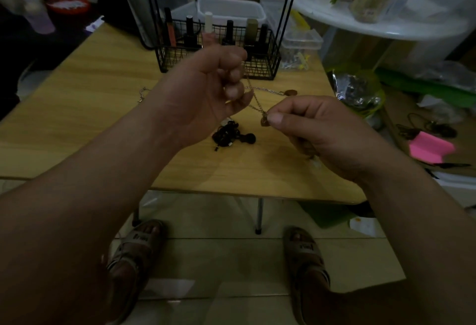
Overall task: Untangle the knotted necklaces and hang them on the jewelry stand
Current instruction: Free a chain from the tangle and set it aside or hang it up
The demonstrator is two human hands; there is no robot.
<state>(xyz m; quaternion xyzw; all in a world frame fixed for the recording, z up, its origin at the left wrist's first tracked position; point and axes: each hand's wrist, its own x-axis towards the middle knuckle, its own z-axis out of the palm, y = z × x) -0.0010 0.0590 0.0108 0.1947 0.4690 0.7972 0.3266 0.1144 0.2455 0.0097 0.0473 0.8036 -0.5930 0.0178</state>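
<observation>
My left hand (219, 85) is raised over the wooden table (90, 108), its fingers curled round a thin gold chain necklace (255, 105). My right hand (309, 128) pinches the same chain at its brown pendant (264, 121) between thumb and forefinger. A second chain (268, 90) with a brown pendant (291, 92) stretches to the right behind them. A dark knotted necklace (229, 135) lies on the table below my hands. The black wire jewelry stand (286, 10) rises from a wire basket (219, 51) at the table's far side.
The basket holds several nail polish bottles and tubes. Clear plastic boxes (301, 41) stand behind and to its right. A small chain (143, 94) lies at table left. A white round table (386, 23) with jars and floor clutter are on the right. My sandalled feet are below.
</observation>
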